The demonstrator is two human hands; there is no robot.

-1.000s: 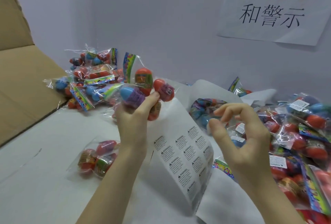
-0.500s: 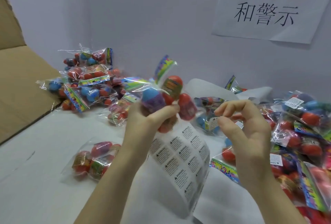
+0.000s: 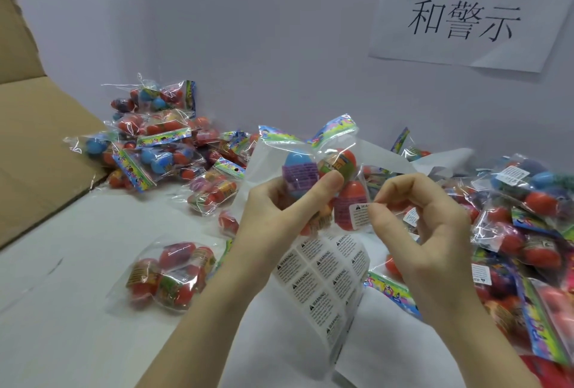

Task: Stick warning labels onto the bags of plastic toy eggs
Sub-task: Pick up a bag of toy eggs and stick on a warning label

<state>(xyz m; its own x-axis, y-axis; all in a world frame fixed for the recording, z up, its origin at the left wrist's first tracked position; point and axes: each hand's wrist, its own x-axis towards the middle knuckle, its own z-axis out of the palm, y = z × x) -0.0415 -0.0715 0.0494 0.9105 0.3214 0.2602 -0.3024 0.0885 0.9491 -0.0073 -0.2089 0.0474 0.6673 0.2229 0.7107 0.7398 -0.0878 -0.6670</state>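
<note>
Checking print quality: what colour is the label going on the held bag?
White with black warning text, seen in the head view.

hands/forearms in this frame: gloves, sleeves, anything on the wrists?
Both bare. The left hand and right hand wear no gloves and no visible rings. Both forearms are uncovered down to the frame edge: no sleeve, watch or band in view. Nails look short and unpainted.

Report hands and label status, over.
Left hand grips clear bag of plastic eggs. Right hand pinches white warning label against it. Nothing obstructing.
</note>
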